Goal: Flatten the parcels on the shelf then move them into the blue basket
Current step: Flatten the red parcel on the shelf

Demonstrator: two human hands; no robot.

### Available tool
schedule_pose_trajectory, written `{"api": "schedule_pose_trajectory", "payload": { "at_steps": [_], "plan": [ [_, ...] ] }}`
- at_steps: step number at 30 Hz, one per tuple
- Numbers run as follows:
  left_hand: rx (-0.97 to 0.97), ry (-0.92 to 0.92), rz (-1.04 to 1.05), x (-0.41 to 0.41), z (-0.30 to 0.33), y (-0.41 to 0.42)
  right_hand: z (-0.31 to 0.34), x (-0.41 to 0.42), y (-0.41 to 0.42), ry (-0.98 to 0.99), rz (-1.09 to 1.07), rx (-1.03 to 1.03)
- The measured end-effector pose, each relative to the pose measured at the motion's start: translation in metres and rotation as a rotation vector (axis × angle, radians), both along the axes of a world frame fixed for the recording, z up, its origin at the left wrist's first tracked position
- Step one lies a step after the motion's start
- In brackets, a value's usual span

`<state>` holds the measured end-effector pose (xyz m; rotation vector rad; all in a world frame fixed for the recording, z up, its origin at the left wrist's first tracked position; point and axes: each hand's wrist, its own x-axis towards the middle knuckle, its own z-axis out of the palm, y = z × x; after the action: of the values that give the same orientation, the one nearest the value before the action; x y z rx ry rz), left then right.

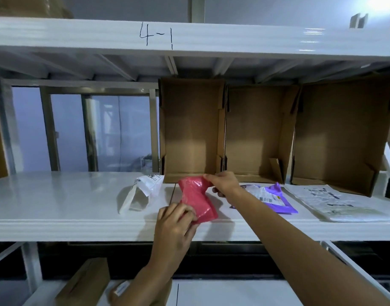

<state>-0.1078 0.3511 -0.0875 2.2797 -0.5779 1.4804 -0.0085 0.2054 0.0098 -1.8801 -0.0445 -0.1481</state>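
Red and crinkled, the soft plastic mailer parcel [198, 199] lies near the front edge of the white metal shelf [57, 202], stretched between both hands: the left hand [176, 224] pinches its near corner, fingers closed on the film, while the right hand [225, 184] clamps its far end. "4-1" is handwritten in black on the white shelf beam [156, 35] above. Other printed labels, on the white plastic parcel [143, 191] to the left and the purple plastic parcel [271, 197] to the right, are too small to read.
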Motion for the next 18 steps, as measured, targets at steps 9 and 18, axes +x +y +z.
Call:
{"api": "schedule_pose_trajectory", "payload": {
  "at_steps": [9,18],
  "plan": [
    [0.041,0.034,0.0,-0.006,-0.001,0.008,-0.006,0.029,0.014,-0.024,-0.128,0.0],
    [0.0,0.121,0.043,0.0,0.057,0.007,0.005,0.028,0.002,-0.229,-0.258,-0.348]
  ]
}}
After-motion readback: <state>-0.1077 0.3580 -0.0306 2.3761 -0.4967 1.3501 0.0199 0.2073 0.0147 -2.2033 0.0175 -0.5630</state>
